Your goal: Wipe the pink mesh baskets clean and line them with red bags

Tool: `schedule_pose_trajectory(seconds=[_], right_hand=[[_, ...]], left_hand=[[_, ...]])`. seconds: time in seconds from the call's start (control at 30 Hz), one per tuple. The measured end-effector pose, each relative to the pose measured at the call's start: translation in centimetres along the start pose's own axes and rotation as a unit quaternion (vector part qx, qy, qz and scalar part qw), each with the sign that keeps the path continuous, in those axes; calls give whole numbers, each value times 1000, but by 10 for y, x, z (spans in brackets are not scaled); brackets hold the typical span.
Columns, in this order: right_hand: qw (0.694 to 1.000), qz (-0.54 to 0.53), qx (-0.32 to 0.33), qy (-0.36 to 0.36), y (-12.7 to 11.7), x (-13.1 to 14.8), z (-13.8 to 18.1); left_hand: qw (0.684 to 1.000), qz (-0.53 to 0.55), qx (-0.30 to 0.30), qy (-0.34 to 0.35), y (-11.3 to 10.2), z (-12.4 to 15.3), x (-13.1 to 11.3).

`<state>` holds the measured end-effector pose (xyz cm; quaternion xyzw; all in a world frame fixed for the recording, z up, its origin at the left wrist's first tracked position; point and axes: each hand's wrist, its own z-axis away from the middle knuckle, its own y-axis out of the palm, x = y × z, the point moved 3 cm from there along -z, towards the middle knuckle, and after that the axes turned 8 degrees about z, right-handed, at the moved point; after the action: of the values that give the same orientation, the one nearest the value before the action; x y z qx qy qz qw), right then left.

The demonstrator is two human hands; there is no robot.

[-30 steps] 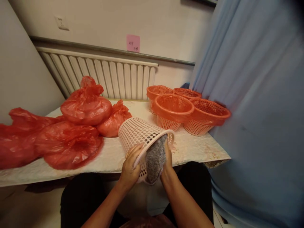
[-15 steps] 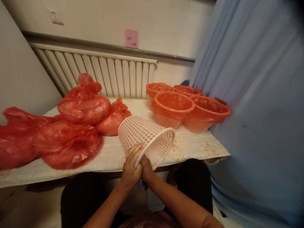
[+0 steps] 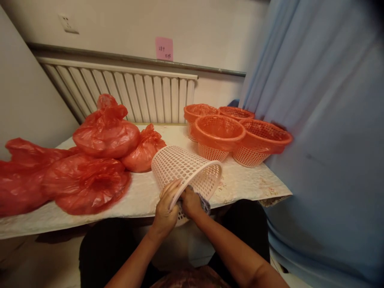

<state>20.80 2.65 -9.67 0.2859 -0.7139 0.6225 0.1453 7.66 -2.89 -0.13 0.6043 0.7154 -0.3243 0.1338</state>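
A white perforated plastic wastebasket [image 3: 177, 162] lies tilted on its side at the table's front edge, its mouth facing right and toward me. My left hand [image 3: 167, 204] grips the near side of its rim, fingers along the outer wall. Inside the mouth, my right hand [image 3: 191, 202] is closed on a dark greyish cloth [image 3: 205, 203], pressed near the inner wall. Part of the cloth and the right fingertips are hidden.
Several knotted red plastic bags [image 3: 105, 132] are heaped on the left of the cloth-covered table [image 3: 240, 186]. Several baskets lined with red bags [image 3: 220, 132] stand at the back right. A blue curtain [image 3: 324, 160] hangs on the right; a radiator [image 3: 135, 94] is behind.
My right hand has moved a little up and right within the basket mouth, and more of the cloth shows. The left hand keeps its hold on the rim.
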Motion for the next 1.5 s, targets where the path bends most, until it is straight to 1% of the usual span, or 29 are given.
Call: schedule_pose_trajectory(seconds=[0.07, 0.17, 0.2, 0.27, 0.3, 0.33, 0.37, 0.4, 0.47, 0.53, 0.6, 0.67, 0.73, 0.77, 0.87, 0.93, 1.03, 1.1, 1.17, 1.23, 1.3, 1.37, 1.5], right_hand=[[994, -113, 1, -7, 6, 16, 1], [972, -234, 2, -10, 1, 40, -6], [955, -298, -3, -4, -4, 47, -9], [907, -420, -26, 15, -14, 58, -10], [890, -454, -37, 19, -17, 62, -8], [886, -461, -45, 14, -20, 64, -5], [898, -436, -51, -1, -21, 65, 1], [919, -391, -54, -24, -20, 64, 7], [959, -267, -43, -81, -15, 57, 20], [984, -123, -9, -131, -9, 41, 28], [985, 20, 40, -165, -7, 20, 27], [972, 134, 72, -179, -13, -3, 19], [961, 203, 79, -171, -24, -23, 7], [959, 220, 75, -161, -29, -30, 1], [965, 217, 56, -135, -36, -40, -7], [972, 199, 41, -121, -32, -40, -8], [982, 159, 33, -95, -21, -32, -8], [992, 78, 32, -92, -16, -20, -10], [993, -58, 21, -102, -14, -5, -12], [974, -194, 1, -115, -15, 11, -13], [956, -270, -26, -117, -16, 23, -12], [956, -264, -48, -119, -17, 29, -10], [974, -170, -50, -141, -15, 28, -13]], left_hand=[[1000, 3, 2, -3, 0, 0, 1], [1000, 5, -2, -6, -1, 0, 1], [1000, 6, -4, -7, -1, 0, 1], [1000, 8, -4, -7, 0, -1, 0], [1000, 8, -5, -7, 0, -2, 0], [1000, 8, -7, -6, 0, -2, 0], [1000, 7, -10, -7, 0, -3, 0], [1000, 7, -12, -8, 0, -2, 0], [1000, 4, -14, -12, 0, -2, 1], [1000, 3, -8, -15, 0, -1, 2], [1000, 1, 3, -20, -1, -2, 3], [1000, 0, 15, -27, -2, -4, 4], [999, 0, 23, -30, -3, -8, 6], [999, 1, 26, -30, -4, -11, 7], [999, 1, 33, -27, -4, -20, 9], [999, 0, 38, -24, -3, -25, 10], [999, -7, 40, -17, 1, -32, 8], [999, -16, 39, -15, 4, -36, 7], [999, -27, 38, -12, 7, -40, 6], [999, -36, 38, -5, 7, -44, 6], [998, -45, 39, 4, 6, -47, 5], [998, -53, 40, 9, 2, -52, 5], [997, -72, 30, 2, -8, -63, 8]])
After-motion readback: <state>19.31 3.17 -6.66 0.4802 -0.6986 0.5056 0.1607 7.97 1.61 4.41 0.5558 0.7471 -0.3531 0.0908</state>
